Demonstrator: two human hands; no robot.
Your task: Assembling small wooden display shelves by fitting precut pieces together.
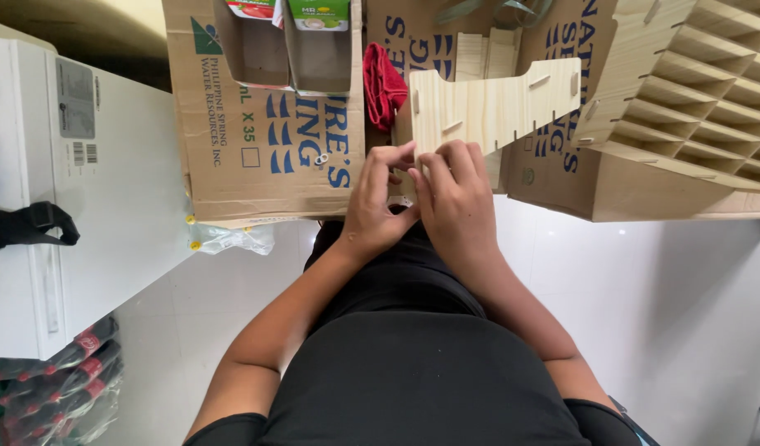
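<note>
A flattened cardboard box lies on the white floor, with a red cloth just beside it. A wooden grid rack rests on more cardboard at the right. A white appliance stands at the left, a black strap across it, packed bottles below.

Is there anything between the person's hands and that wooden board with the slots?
Nothing visible does. Both the left hand and the right hand already touch the near edge of the slotted wooden panel, with fingers curled on it. The red cloth lies off to the left, and the wooden grid rack sits to the right, both apart from the hands.
</note>
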